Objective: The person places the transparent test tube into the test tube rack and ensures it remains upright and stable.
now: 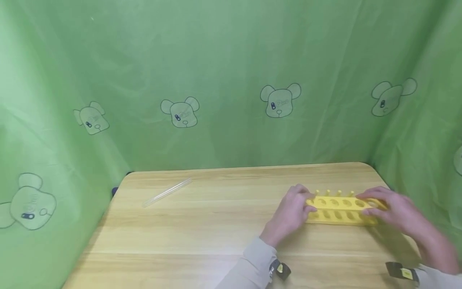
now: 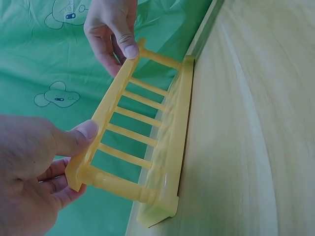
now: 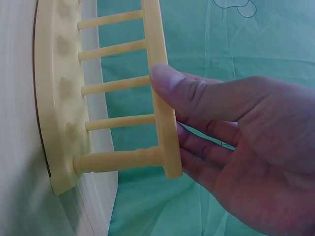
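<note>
A yellow plastic test tube rack [image 1: 335, 212] stands on the right part of the table, with two rows of holes in its tiers and a row of pegs along its back. My left hand [image 1: 293, 210] pinches the left end of its top plate, thumb in front and fingers behind. At the other end, my right hand [image 1: 393, 208] holds the same plate between thumb and fingers. In the left wrist view, posts and thin rods join the upper plate to the base [image 2: 172, 162]. The right thumb [image 3: 170, 78] presses on the plate's front edge in the right wrist view.
Clear glass tubes or rods [image 1: 167, 192] lie slanted on the back left of the wooden table [image 1: 202, 233]. Green curtains [image 1: 223, 136] printed with bear heads hang behind the table and along both sides. Dark straps circle both sleeved wrists.
</note>
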Available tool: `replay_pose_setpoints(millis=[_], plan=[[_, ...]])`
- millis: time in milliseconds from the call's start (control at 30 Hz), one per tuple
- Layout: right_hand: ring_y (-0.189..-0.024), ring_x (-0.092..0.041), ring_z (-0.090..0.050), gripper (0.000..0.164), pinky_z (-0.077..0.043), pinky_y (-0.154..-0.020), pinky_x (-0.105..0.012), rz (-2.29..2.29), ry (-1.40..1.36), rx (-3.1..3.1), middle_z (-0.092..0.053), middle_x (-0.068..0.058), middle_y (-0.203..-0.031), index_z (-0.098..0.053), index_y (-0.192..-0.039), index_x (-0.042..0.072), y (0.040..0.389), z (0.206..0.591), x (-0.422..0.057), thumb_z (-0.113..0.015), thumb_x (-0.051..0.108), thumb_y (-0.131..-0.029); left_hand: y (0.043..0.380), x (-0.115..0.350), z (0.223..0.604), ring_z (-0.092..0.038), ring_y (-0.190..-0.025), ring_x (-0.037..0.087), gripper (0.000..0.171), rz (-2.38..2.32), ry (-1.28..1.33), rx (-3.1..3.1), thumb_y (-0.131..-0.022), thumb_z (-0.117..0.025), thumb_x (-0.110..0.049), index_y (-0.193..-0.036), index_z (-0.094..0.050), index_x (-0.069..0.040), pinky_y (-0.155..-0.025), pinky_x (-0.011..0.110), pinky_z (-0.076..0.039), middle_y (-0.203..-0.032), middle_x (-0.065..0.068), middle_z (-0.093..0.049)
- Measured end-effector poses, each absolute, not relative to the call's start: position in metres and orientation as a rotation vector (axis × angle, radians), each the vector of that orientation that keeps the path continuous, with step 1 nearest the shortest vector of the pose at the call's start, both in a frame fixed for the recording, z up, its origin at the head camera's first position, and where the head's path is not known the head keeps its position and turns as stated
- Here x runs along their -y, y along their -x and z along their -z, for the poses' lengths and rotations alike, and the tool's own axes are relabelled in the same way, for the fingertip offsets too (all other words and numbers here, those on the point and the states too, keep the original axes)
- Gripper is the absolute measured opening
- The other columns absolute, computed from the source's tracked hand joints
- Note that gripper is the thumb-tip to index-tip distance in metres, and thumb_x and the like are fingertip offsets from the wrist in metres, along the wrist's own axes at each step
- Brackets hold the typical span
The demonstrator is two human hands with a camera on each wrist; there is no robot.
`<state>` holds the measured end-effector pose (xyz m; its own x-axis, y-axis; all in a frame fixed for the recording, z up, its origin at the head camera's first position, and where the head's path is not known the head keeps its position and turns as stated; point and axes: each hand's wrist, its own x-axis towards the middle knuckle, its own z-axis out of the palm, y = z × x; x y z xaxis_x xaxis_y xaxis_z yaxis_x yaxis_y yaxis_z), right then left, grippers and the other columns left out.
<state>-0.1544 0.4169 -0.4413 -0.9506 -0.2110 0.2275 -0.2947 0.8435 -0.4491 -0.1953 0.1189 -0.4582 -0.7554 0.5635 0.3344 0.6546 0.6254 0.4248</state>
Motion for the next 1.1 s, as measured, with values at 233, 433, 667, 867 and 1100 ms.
replay_pose_setpoints(millis=[233, 433, 667, 867, 1100], plan=[[-0.105, -0.052, -0.060, 0.044, -0.048, -0.079, -0.070, -0.665, -0.436, 2.792, -0.066, -0.023, -0.122, -0.073, -0.118, 0.008, 0.161, 0.441, -0.403, -0.089, 0.013, -0.077, 0.203, -0.107, 0.459, -0.056, -0.112, 0.005, 0.040, 0.799, 0.982, 2.694, -0.092, -0.077, -0.028, -0.129, -0.071, -0.013, -0.097, 0.006, -0.042, -0.123, -0.004, -0.062], [-0.102, -0.049, -0.063, 0.043, -0.051, -0.080, -0.067, -0.591, -0.503, 2.766, -0.069, -0.021, -0.114, -0.073, -0.114, 0.005, 0.167, 0.440, -0.390, -0.089, 0.009, -0.074, 0.209, -0.097, 0.459, -0.057, -0.111, 0.006, 0.038, 0.831, 0.973, 2.682, -0.093, -0.077, -0.026, -0.128, -0.071, -0.013, -0.097, 0.006, -0.043, -0.121, -0.004, -0.063], [-0.097, -0.040, -0.067, 0.044, -0.055, -0.080, -0.051, -0.487, -0.548, 2.723, -0.072, -0.013, -0.108, -0.075, -0.111, 0.007, 0.169, 0.442, -0.380, -0.091, 0.011, -0.071, 0.212, -0.089, 0.459, -0.056, -0.114, 0.006, 0.040, 0.851, 0.957, 2.726, -0.094, -0.075, -0.027, -0.131, -0.069, -0.014, -0.098, 0.008, -0.044, -0.124, -0.004, -0.062], [-0.098, -0.045, -0.066, 0.044, -0.053, -0.083, -0.064, -0.546, -0.568, 2.739, -0.070, -0.018, -0.109, -0.073, -0.113, 0.003, 0.176, 0.444, -0.372, -0.090, 0.009, -0.072, 0.216, -0.082, 0.460, -0.057, -0.113, 0.007, 0.040, 0.860, 0.945, 2.725, -0.094, -0.076, -0.025, -0.131, -0.069, -0.013, -0.098, 0.009, -0.045, -0.123, -0.004, -0.062], [-0.099, -0.048, -0.065, 0.045, -0.052, -0.084, -0.068, -0.576, -0.585, 2.739, -0.069, -0.021, -0.110, -0.073, -0.112, 0.001, 0.187, 0.444, -0.362, -0.091, 0.010, -0.071, 0.224, -0.073, 0.461, -0.055, -0.120, 0.010, 0.040, 0.870, 0.917, 2.754, -0.095, -0.075, -0.026, -0.133, -0.068, -0.014, -0.103, 0.013, -0.045, -0.129, -0.003, -0.061]])
